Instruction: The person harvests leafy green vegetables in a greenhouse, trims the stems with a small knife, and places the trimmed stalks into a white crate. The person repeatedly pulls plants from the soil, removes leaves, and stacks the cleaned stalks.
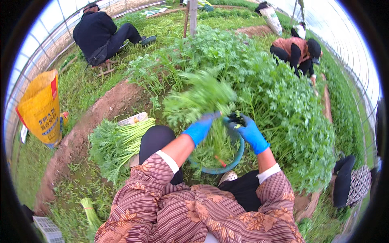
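Observation:
My left hand (199,129), in a blue glove, grips a bunch of feathery leafy greens (202,94) by the stems; the leaves blur with movement. Close to those stems is my right hand (250,132), also blue-gloved, its fingers dark and flecked with green bits; whether it pinches anything is unclear. Below both hands stands a round basin with a blue-green rim (240,156), holding loose greens and a small red-orange object (220,161). Beside my left knee lies a stack of cut greens (121,145), pale stems towards me.
Dense standing greens (273,100) grow ahead and right. A yellow sack (42,109) stands left, past a bare soil ridge (91,106). A banded bunch (89,212) lies lower left. One person (94,33) sits at far left; another (296,54) bends at far right. A post (193,18) rises ahead.

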### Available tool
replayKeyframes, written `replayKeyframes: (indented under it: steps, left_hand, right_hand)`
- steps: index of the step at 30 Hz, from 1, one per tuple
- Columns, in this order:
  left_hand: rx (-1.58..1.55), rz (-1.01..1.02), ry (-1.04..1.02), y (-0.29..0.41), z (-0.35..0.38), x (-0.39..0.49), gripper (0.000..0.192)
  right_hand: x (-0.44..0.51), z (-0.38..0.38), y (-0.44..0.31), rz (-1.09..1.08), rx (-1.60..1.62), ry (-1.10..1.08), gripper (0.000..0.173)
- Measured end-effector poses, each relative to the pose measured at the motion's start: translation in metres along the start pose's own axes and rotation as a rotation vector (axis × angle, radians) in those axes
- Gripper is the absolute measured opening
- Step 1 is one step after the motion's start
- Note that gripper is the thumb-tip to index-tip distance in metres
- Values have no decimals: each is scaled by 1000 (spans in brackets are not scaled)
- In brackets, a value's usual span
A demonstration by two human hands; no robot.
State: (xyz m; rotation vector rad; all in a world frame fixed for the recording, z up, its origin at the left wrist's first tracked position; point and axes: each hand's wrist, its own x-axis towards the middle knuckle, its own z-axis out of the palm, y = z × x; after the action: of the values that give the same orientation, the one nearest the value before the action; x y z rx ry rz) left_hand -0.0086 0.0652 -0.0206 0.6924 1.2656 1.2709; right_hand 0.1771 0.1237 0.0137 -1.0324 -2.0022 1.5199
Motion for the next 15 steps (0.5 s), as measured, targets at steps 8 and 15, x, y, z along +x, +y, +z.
replayKeyframes:
  steps: [8, 15]
  left_hand:
    - [214, -64, -115, -42, 24, 18, 49]
    - [135, -13, -6, 24, -18, 48, 56]
  right_hand:
    - [7, 9, 18, -492, -853, 250, 32]
    - [9, 10, 13, -403, 69, 577, 29]
